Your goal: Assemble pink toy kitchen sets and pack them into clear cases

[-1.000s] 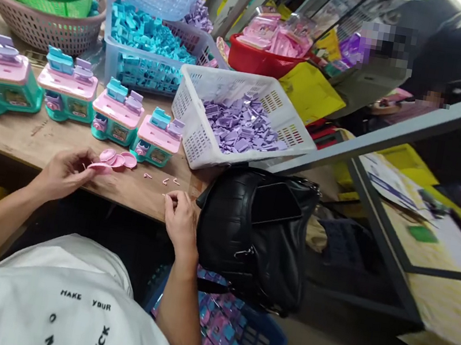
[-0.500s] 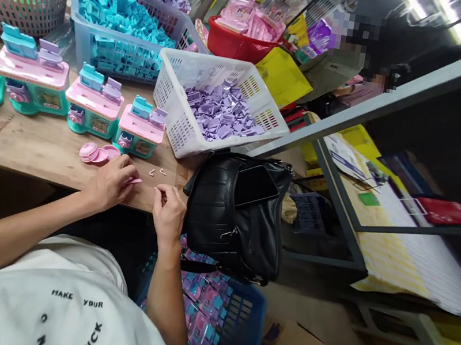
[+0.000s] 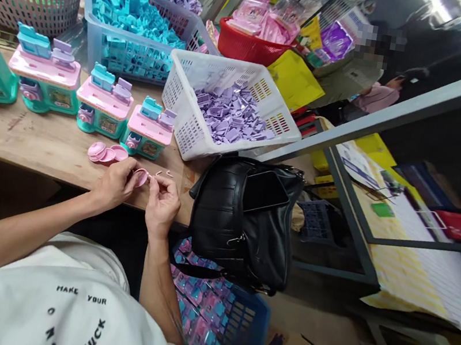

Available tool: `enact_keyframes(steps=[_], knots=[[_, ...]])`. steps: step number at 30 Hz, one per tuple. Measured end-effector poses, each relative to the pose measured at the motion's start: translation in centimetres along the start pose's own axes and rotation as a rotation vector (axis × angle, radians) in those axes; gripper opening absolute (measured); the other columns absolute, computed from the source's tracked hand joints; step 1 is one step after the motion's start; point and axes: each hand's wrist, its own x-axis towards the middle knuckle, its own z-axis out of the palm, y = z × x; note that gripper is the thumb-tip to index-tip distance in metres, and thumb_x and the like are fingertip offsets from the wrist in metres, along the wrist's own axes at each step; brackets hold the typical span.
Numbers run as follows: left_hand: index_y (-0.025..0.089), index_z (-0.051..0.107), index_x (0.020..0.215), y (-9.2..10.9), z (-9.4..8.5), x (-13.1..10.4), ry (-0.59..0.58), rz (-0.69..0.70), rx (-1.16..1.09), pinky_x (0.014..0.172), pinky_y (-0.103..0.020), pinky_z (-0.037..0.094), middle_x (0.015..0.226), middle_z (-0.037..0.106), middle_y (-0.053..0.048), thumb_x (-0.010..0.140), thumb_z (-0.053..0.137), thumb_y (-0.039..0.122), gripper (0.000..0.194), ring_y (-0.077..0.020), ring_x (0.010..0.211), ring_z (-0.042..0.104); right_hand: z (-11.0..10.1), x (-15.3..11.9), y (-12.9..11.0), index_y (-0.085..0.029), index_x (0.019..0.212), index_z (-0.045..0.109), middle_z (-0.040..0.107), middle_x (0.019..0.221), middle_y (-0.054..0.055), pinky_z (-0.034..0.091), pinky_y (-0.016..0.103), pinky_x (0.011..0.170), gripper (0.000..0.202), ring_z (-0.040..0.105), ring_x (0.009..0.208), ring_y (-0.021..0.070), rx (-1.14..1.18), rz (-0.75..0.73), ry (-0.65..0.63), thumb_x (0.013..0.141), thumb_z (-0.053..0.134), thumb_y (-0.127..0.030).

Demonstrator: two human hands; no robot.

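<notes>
Between the fingers of my left hand (image 3: 116, 185) is a small round pink toy pan (image 3: 141, 177), held tilted above the table's front edge. My right hand (image 3: 163, 204) is closed in a pinch on a tiny pink handle (image 3: 149, 178), which meets the pan's right rim. Whether the two are joined cannot be made out. Several round pink pieces (image 3: 106, 153) lie in a loose group just beyond my left hand. Two small hooked pink handles (image 3: 169, 174) rest on the wood beyond my right hand.
Pink and teal toy kitchens (image 3: 149, 132) line the wooden table (image 3: 42, 145). Behind stand a white basket (image 3: 186, 122) of purple parts and a blue basket (image 3: 122, 53) of turquoise parts. A black bag (image 3: 224, 212) sits close on my right. Below is a blue crate (image 3: 247, 327) of packed toys.
My right hand has moved left to my left hand, bringing the small handle to the pan's rim. The pan has turned to show its round face. The view has shifted slightly.
</notes>
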Motion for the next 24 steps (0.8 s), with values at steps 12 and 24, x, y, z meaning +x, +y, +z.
enact_keyframes(steps=[12, 24], knots=[[0.019, 0.058, 0.081, 0.43, -0.16, -0.09, -0.013, -0.095, -0.041, 0.053, -0.023, 0.040, 0.067, 0.058, 0.000, 0.093, 0.054, 0.032, 0.018, -0.0122, 0.057, 0.054, 0.35, -0.23, 0.31, -0.018, 0.093, 0.066, 0.076, 0.089, 0.008, 0.063, 0.032, 0.080, 0.030, 0.073, 0.080, 0.0171, -0.043, 0.009, 0.004, 0.096, 0.061, -0.047], [0.019, 0.056, 0.081, 0.44, 0.05, -0.39, -0.001, -0.081, -0.031, 0.053, -0.023, 0.039, 0.066, 0.057, 0.001, 0.094, 0.055, 0.033, 0.019, -0.0113, 0.055, 0.051, 0.79, -0.22, -0.12, -0.018, 0.092, 0.065, 0.076, 0.086, 0.008, 0.062, 0.031, 0.075, 0.032, 0.074, 0.076, 0.0181, -0.081, 0.018, 0.062, 0.095, 0.060, -0.049]])
